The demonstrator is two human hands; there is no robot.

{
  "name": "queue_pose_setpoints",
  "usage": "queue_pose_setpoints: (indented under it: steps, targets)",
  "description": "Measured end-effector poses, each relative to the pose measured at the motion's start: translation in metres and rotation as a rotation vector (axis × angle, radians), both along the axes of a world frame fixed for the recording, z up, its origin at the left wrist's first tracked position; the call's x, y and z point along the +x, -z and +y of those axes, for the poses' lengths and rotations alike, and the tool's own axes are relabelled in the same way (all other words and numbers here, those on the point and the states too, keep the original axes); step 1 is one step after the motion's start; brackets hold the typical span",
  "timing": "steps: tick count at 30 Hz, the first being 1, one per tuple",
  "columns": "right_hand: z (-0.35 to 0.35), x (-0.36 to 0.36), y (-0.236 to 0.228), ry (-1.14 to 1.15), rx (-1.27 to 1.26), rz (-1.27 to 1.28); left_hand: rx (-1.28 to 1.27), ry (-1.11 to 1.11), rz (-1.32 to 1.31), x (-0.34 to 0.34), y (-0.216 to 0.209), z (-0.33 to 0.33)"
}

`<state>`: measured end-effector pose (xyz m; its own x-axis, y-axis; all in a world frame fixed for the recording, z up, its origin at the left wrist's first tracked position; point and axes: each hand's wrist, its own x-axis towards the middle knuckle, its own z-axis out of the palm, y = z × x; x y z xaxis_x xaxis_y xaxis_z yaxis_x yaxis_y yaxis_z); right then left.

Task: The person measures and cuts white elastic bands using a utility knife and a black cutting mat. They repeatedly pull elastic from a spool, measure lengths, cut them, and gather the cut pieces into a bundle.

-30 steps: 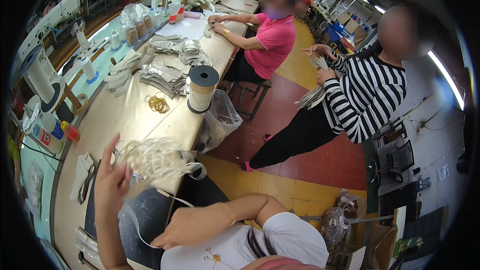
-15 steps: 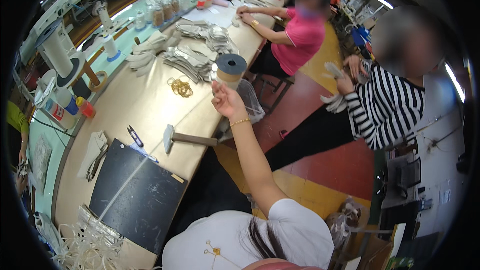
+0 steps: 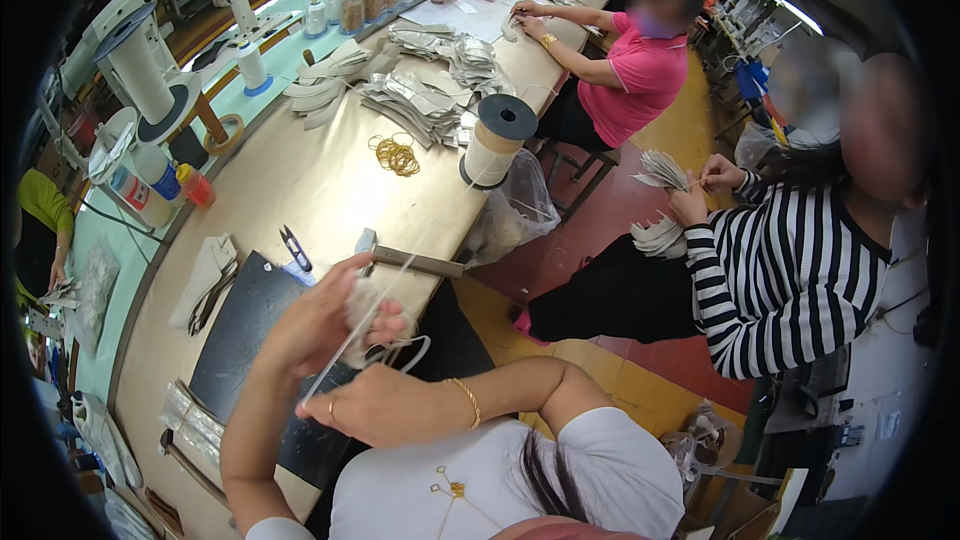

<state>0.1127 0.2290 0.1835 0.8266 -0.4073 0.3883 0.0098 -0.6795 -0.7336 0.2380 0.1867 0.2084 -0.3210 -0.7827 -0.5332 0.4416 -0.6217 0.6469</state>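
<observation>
My left hand is raised over the black mat, fingers curled round a blurred bundle of white narrow tape. Loose loops of it hang beside the fingers. Lower and nearer my chest, my right hand is closed, thumb and forefinger pinching a straight length of the tape that runs up across the left hand. Just beyond the hands lies a hammer, its head partly hidden. Thread snips rest at the mat's far edge. Farther off stands a spool of pale tape with black flanges.
Gold rings of wire or bands and stacks of pale glove-like pieces lie farther up the table. Bottles and a large spool line the left side. A person in stripes sits at right; another in pink works beyond.
My right hand has drawn back from the spool to near my chest. My left hand has come into view with the white bundle. The tape no longer stretches across the mat.
</observation>
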Motion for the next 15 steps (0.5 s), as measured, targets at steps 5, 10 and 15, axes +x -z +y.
queue_pose_setpoints:
  steps: [5,10,15]
  targets:
    - [-0.011,-0.035,0.014,-0.203,0.147,0.149,-0.286,-0.058,0.053,0.011,0.003,-0.015]
    - [-0.092,-0.127,0.032,0.420,1.141,-0.403,-0.434,-0.421,-0.240,0.060,-0.025,0.060]
    - [-0.195,-0.136,0.091,0.729,1.288,-0.725,-0.924,-0.813,-0.244,0.161,-0.014,0.189]
